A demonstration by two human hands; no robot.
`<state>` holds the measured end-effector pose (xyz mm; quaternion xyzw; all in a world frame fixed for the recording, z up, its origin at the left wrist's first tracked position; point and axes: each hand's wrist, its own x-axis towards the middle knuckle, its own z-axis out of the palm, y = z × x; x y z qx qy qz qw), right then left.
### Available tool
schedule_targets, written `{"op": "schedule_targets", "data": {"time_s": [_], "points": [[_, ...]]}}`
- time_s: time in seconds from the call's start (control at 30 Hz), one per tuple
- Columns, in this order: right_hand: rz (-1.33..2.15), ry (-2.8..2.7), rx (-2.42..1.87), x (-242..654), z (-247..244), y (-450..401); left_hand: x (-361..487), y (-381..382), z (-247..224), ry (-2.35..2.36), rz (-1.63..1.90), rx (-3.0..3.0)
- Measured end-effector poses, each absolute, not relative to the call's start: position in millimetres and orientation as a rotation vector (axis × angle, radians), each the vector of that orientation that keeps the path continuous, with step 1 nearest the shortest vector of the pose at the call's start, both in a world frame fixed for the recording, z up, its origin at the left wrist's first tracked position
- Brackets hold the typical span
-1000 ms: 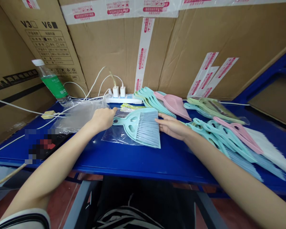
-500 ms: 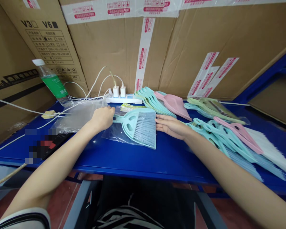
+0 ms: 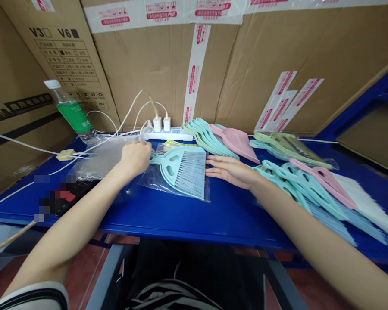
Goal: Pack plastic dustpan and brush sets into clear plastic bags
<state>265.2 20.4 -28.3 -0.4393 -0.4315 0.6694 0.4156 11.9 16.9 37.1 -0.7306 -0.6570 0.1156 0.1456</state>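
Cardboard cartons [image 3: 158, 64] wall a blue metal bench [image 3: 168, 224]. At ten o'clock stands a water bottle [image 3: 69, 113], with a flat clear plastic bag [image 3: 101, 159] beside it. The left hand [image 3: 136, 158], fingers curled together, sits at the top edge of a second clear bag [image 3: 155, 185]; whether it pinches, I cannot tell. A mint hand brush [image 3: 181, 170] lies on or in that bag, further left than before, its handle tip just beside that hand. The right hand [image 3: 231, 171], fingers spread flat, has come off the bristles; stacked pastel brushes [image 3: 305, 189] fill two o'clock.

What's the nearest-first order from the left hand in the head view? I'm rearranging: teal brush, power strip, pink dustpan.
From the left hand:
1. Teal hand brush, to its right.
2. White power strip, farther back.
3. Pink dustpan, back right.
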Motion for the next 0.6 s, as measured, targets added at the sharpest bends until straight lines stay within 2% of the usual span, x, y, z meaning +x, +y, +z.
{"op": "schedule_targets", "data": {"time_s": [0.33,0.6], "points": [[1.653,-1.041,-1.151,262,-24,17,11,19,35,-1.944,0.247,-2.066],[1.542,-1.012,-1.357,248,-5,6,13,18,34,-1.927,0.385,-2.113]]}}
